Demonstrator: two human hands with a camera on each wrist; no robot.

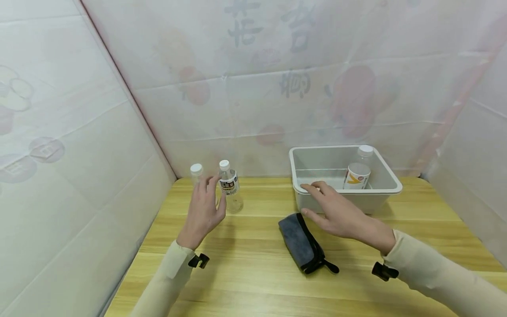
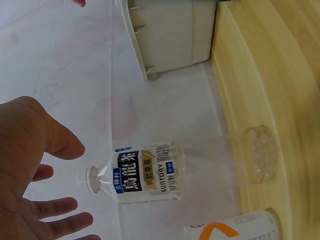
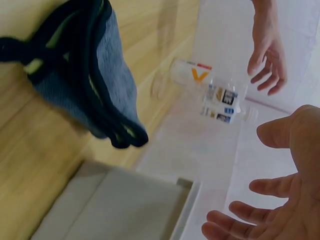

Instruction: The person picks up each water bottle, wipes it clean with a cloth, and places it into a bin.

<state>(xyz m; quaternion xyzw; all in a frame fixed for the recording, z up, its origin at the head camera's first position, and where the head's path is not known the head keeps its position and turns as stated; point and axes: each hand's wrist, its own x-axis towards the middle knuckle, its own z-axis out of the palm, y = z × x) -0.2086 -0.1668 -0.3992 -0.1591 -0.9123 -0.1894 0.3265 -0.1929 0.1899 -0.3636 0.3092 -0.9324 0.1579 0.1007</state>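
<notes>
By my left hand (image 1: 203,209), the clear bottle (image 2: 170,172) has a label reading "SUNTORY"; its Chinese characters I cannot read.

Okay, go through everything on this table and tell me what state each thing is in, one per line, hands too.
Left hand: open, holding nothing, beside the bottles.
Right hand: open, holding nothing, in front of the bin.
Dark-label bottle: upright, capped, looks empty.
Second bottle: upright, capped, partly hidden by the left hand.
Bin: upright, holding two capped bottles.
Grey pouch: lying flat on the table; whether it is zipped cannot be told.
</notes>
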